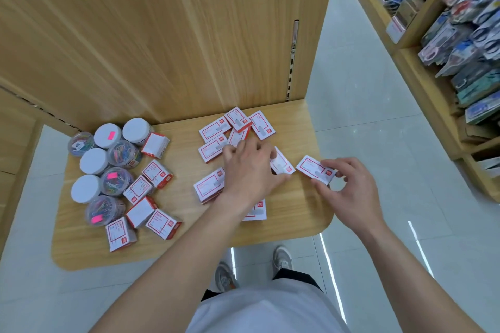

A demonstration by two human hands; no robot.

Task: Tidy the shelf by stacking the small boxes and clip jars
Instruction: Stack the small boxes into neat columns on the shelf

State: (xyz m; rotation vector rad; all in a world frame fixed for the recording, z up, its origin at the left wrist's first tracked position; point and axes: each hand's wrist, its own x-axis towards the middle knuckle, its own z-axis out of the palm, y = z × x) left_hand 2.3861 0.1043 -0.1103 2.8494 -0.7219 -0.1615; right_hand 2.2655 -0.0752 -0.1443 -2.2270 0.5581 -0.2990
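Your open lane on the shelf [186, 238]: a bare strip down the middle and along the front edge. Blocking your left: clip jars [108, 159] with tumbled boxes [140, 189] touching them. Blocking your right: scattered flat boxes [213, 130]; the upright back panel [162, 48] closes the rear.
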